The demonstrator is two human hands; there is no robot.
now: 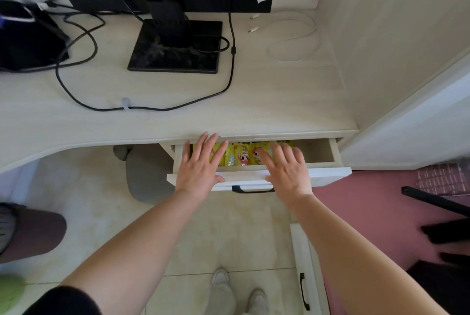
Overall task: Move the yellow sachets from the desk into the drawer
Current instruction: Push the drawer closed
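Reaching down over the partly open pale wooden drawer [320,153], we hold both our bare hands above the row of yellow printed sachets [240,154] lying flat inside it. Our left hand [201,164] has its fingers spread wide and covers the leftmost sachet almost wholly; only slivers of yellow show between the fingers. Our right hand [287,165] is blurred, fingers loosely spread, and hides much of the rightmost sachet. Neither hand pinches anything; whether the palms press on the packets or hover just above them we cannot tell. The far ends of the sachets are cut off by the edge of the pale wood-grain desk [254,101], which overhangs the drawer, so we cannot make out their full length. How many there are is hard to say; three or so lie side by side. Their row runs left to right along the drawer; each packet seems to run front to back, its cartoon figures upright towards us. The right part of the drawer holds bare wood. Below our hands sits the drawer's white front with its black metal handle [253,189], half hidden by our right wrist. On the desk stand a black monitor [175,45] and a looping black cable [152,109].
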